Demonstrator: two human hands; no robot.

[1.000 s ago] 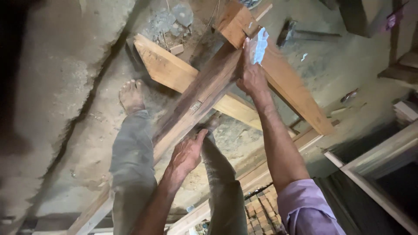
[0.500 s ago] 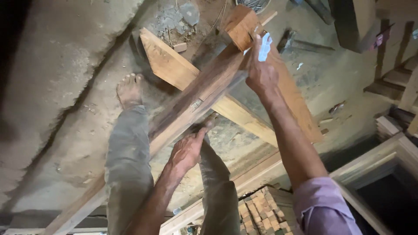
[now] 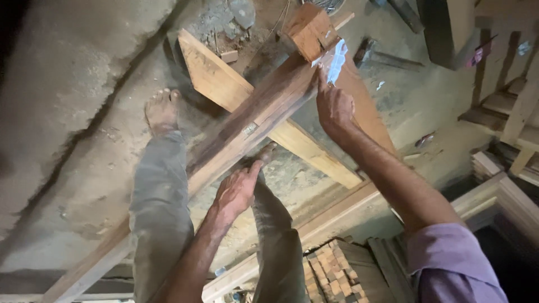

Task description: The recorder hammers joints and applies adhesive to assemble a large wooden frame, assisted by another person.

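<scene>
Dark brown wood, a long beam [image 3: 247, 132], running diagonally from lower left up toward upper right, raised off the dusty floor [image 3: 84, 168] and crossing over a paler plank [image 3: 224, 84]. Left hand [image 3: 236, 191] laid flat on the beam's near edge about midway along, fingers spread and pressing down, not wrapped around anything. Right hand [image 3: 335, 106] farther up, at the beam's upper end, fingers pinched on a crumpled white scrap [image 3: 337, 59], paper or cloth, cannot tell which, held against the wood just below a short reddish block [image 3: 307, 31] sitting at the beam's top. Another broad board [image 3: 365, 112] sloping away under the right forearm, partly hidden by it. Bare foot [image 3: 161, 109] planted on the floor just left of the beam, grey trouser legs on either side of it, the other foot's toes touching the beam's underside edge. Hammer [image 3: 376, 55] lying on the floor well beyond the right hand. Stacked small wooden blocks [image 3: 331, 269] at the bottom edge, pale timber frames [image 3: 505, 196] at right.
</scene>
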